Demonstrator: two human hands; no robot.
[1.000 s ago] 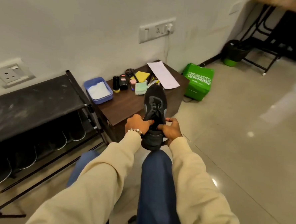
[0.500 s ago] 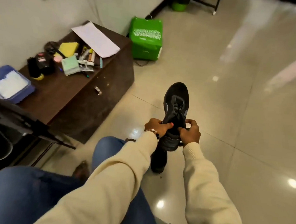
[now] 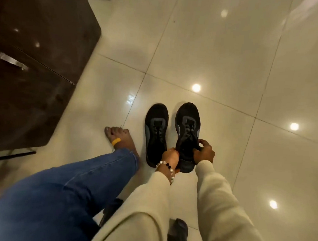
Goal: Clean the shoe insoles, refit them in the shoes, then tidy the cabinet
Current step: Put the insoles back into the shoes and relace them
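Lower centre of the frame: I hold the right-hand shoe (image 3: pixel 187 133) at its heel end, its toe pointing toward the top of the frame, so that its long axis runs straight away from me. Its partner, the left-hand shoe (image 3: pixel 155 135), lies on the tiled floor (image 3: pixel 224 49) just beside it and parallel, toe likewise upward. My left hand (image 3: pixel 170 156) grips the collar on the side facing the partner shoe; my right hand (image 3: pixel 204 154) grips the opposite side, fingers curled over the rim beside the laces. Both hands are thus narrowly closed on the one shoe, roughly level with each other, neither clearly nearer. Whether the sole already touches the floor I cannot tell; the heel appears slightly raised. Whether the insole is seated inside cannot be seen, since the opening is dark. The likely step is setting this shoe down in line with its mate. My bare foot (image 3: pixel 119 138) rests to the left, and the dark cabinet (image 3: pixel 37 57) fills the upper left.
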